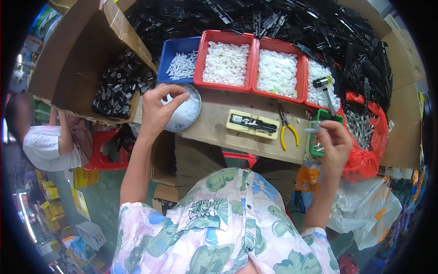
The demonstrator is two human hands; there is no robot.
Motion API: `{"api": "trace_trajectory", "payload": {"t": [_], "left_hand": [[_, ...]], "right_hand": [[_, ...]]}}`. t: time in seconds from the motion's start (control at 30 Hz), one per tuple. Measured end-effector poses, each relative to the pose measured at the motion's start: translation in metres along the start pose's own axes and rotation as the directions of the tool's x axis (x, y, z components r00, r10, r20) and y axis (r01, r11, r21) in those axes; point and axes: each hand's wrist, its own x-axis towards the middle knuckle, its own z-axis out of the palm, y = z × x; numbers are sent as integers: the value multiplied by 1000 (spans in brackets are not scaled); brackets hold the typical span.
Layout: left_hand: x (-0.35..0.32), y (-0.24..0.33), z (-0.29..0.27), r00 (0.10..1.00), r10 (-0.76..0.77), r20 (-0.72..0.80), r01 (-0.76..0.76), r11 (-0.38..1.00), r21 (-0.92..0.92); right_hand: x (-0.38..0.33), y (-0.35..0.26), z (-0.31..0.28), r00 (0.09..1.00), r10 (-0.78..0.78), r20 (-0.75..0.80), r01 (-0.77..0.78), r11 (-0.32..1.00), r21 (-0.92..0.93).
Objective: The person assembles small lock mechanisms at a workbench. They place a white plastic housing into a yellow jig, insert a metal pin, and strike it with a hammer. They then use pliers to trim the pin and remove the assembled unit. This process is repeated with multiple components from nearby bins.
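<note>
My left hand (157, 108) is over the round dish (190, 109), which holds whitish, translucent material. Its thumb and forefinger are pinched together, and whatever they may hold is too small to make out. At the right, my right hand (336, 142) grips a small grey plastic piece (312, 129) beside the green tray (338, 117). Between the hands, a black part with a light metallic section (251, 122) lies in a cream block fixture (232, 129). Yellow-handled pliers (286, 129) rest right of the fixture.
A blue bin (165, 57) of white pins and red bins (253, 68) of small white parts line the table (210, 102). Behind them are heaped black parts (310, 18). A hammer (326, 91) stands near the green tray. A cardboard box (68, 68) and another person (48, 146) are left.
</note>
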Motion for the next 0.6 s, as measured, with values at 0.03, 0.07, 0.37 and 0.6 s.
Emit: {"api": "trace_trajectory", "payload": {"t": [0.03,0.07,0.37,0.6], "left_hand": [[-7,4,5,997,-71,-19,67,984,-166],[-15,7,14,989,-147,-25,131,935,-330],[-43,2,12,961,130,-244,-98,986,136],[-64,-16,7,975,191,-114,-153,947,281]], "right_hand": [[-2,7,16,999,19,47,-22,998,63],[-3,7,34,995,24,100,-31,996,78],[-15,25,93,983,53,176,-84,981,177],[-12,35,82,984,78,157,-90,994,67]]}}
